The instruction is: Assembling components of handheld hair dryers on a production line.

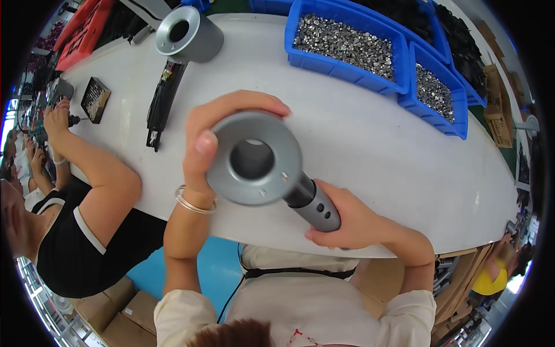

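Observation:
A grey hair dryer (284, 159) with a round hollow head is held up over the white table, its open ring facing upward. Around the far and left side of the head curls my left hand (202, 136), thumb resting on the rim. My right hand (354, 218) is wrapped about the handle, which slants down to the right and bears two dark buttons. Beyond my left hand lies a second hair dryer (203, 45), its grey head near the table's back edge and its slim dark handle part (166, 99) pointing toward me, with inner parts exposed.
Blue bins (347, 72) of small shiny metal parts stand at the back right. At left, a person in black (98, 231) works with a power driver (72, 120) beside a small dark box of screws (95, 101). A red tray (84, 34) sits farther back.

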### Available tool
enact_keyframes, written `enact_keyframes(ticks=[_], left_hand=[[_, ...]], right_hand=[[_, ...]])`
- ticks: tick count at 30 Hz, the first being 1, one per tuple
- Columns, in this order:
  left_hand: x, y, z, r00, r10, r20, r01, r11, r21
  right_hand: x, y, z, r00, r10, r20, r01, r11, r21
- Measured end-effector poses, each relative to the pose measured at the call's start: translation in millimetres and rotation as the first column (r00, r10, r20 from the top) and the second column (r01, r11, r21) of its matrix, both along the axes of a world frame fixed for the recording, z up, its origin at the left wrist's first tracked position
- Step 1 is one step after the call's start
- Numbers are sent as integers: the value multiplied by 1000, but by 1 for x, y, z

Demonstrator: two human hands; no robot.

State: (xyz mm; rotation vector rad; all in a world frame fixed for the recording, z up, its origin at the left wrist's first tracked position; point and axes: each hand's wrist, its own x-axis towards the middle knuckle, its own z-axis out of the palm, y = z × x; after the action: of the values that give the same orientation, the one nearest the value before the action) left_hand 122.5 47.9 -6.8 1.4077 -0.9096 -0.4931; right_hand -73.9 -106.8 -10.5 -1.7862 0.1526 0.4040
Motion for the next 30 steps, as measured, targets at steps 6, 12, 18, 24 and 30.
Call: enact_keyframes(ticks=[6,12,18,24,30], left_hand=[[-19,-4,-8,987,-50,-155,46,999,-26],[-21,-20,-5,988,-154,-32,150,983,-105],[-20,-58,-35,974,224,23,-210,940,-270],[-1,-62,-49,998,61,25,-51,957,-285],[0,-63,-51,1000,12,17,-6,957,-291]], right_hand=[[13,3,27,917,72,-393,46,958,283],[-4,14,9,990,-134,43,137,987,-84],[23,1,-5,949,-278,-151,295,950,103],[84,-81,7,697,-217,684,620,662,-422],[171,-137,-9,836,107,539,334,679,-654]])
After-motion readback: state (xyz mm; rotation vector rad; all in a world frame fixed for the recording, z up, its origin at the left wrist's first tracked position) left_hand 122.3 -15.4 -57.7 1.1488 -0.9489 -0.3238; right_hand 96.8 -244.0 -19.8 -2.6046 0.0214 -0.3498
